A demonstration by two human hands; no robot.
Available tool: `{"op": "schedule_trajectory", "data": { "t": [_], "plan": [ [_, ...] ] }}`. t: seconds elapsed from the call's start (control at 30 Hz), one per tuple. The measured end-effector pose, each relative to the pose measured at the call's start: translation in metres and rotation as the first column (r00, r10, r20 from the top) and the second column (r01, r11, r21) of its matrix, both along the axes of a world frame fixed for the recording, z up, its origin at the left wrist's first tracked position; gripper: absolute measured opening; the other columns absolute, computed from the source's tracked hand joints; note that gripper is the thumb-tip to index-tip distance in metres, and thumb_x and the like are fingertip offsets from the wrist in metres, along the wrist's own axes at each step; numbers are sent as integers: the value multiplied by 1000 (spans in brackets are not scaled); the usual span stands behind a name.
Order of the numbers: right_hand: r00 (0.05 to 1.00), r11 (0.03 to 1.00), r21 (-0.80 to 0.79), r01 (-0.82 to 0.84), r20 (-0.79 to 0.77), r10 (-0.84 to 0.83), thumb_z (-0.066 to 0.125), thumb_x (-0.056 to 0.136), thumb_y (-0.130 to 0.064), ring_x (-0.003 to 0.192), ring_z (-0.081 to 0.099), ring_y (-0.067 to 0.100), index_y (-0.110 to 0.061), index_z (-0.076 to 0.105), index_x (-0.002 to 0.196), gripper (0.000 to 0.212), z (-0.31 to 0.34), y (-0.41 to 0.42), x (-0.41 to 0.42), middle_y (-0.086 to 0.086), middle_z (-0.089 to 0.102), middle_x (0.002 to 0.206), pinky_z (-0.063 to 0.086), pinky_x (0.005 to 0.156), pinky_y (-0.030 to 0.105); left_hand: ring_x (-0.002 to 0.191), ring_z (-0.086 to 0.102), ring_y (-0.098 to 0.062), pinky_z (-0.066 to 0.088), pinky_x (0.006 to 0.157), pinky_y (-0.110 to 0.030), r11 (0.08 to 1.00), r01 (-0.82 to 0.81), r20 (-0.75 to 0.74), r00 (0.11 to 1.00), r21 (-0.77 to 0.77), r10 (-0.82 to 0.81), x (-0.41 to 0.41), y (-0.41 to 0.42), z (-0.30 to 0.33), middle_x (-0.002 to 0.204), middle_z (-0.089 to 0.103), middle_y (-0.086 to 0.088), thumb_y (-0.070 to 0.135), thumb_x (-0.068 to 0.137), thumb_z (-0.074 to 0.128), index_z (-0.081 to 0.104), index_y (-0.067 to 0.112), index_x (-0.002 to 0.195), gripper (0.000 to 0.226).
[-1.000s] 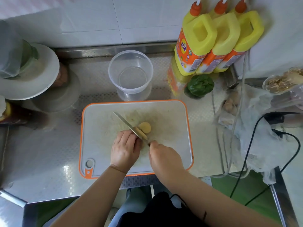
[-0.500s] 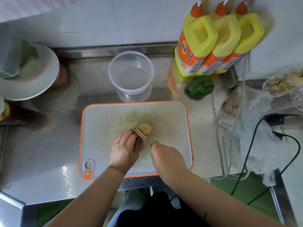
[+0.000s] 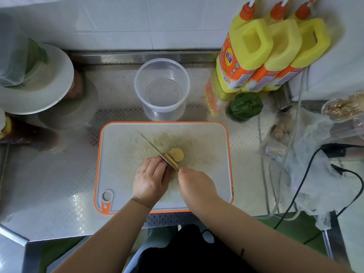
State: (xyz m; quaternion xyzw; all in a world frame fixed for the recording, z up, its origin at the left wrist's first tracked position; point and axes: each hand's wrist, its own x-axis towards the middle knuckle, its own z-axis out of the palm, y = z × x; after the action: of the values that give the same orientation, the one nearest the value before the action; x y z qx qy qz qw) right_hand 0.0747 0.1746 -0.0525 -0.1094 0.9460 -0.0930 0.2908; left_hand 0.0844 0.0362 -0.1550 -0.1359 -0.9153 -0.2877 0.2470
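Observation:
A white cutting board with an orange rim (image 3: 208,174) lies on the steel counter. On it sits a pale yellow slice of ginger (image 3: 177,154), cut face up. My left hand (image 3: 151,177) curls over the rest of the piece, which is hidden under the fingers. My right hand (image 3: 195,186) grips the handle of a knife (image 3: 152,148); the handle is hidden in the fist. The blade runs up and left from my right hand, its edge down against the fingertips of my left hand, beside the slice.
A clear plastic tub (image 3: 162,86) stands just behind the board. Three yellow bottles (image 3: 271,56) and a green pepper (image 3: 245,105) are at the back right. Plastic bags and black cables (image 3: 307,174) lie right. White plates (image 3: 37,85) stack at the left.
The knife blade has shifted slightly between frames beside the yellow slice. My left hand stays in place on the board.

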Motion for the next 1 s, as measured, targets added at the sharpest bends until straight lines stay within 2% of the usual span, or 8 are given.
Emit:
{"op": "schedule_trajectory", "data": {
  "t": [0.13,0.2,0.27,0.33,0.5,0.63,0.83,1.0],
  "plan": [
    [996,1000,-10,17,-86,-18,66,84,-5,74,67,21,-8,58,96,15,7,2,2,5,65,82,42,56,26,84,60,-28,53,68,-38,1000,15,5,1000,-22,-15,1,-2,-1,94,66,-10,18,97,61,65,6,91,14],
    [1000,1000,-6,22,-9,-22,52,94,-6,85,66,21,-9,51,108,14,9,10,11,4,64,92,36,60,25,84,61,-30,54,69,-38,999,28,21,999,-30,-28,1,-1,-2,95,67,-10,18,96,63,65,7,93,12],
    [998,999,3,35,43,-35,41,99,-9,87,63,20,-10,47,113,15,7,16,19,2,58,90,35,63,25,83,61,-30,54,69,-38,999,37,27,999,-24,-37,1,-2,-2,94,67,-11,19,98,59,65,5,92,17],
    [999,999,15,41,20,-41,41,100,-11,83,62,20,-10,46,113,14,4,16,19,1,53,85,36,63,26,82,60,-30,54,69,-38,999,35,21,999,-16,-35,0,-2,0,93,67,-12,21,100,56,64,6,92,18],
    [999,999,-1,39,-8,-39,44,98,-7,96,64,23,-8,50,113,17,-4,-1,4,6,64,103,46,75,29,82,61,-32,54,70,-39,1000,21,15,1000,-9,-21,2,-1,-2,94,67,-12,21,101,56,63,7,95,17],
    [998,997,-19,68,14,-68,43,98,-8,95,64,25,-9,51,111,15,-6,0,3,7,65,102,41,70,28,82,61,-33,54,70,-40,999,41,27,999,-17,-41,1,-4,-4,96,67,-12,20,98,60,58,11,101,10],
    [996,998,-10,63,56,-63,41,100,-12,91,65,23,-9,46,114,16,-6,20,20,6,65,99,36,64,26,82,62,-33,55,71,-39,998,56,19,998,-10,-55,-1,-1,1,93,68,-13,24,102,52,56,11,99,13],
    [998,998,-23,59,-4,-59,44,99,-10,97,64,23,-9,50,115,18,-23,0,2,7,65,105,47,79,28,78,61,-33,54,67,-40,999,42,38,998,5,-42,0,-1,0,93,68,-12,18,101,52,59,9,96,13]
  ]
}}
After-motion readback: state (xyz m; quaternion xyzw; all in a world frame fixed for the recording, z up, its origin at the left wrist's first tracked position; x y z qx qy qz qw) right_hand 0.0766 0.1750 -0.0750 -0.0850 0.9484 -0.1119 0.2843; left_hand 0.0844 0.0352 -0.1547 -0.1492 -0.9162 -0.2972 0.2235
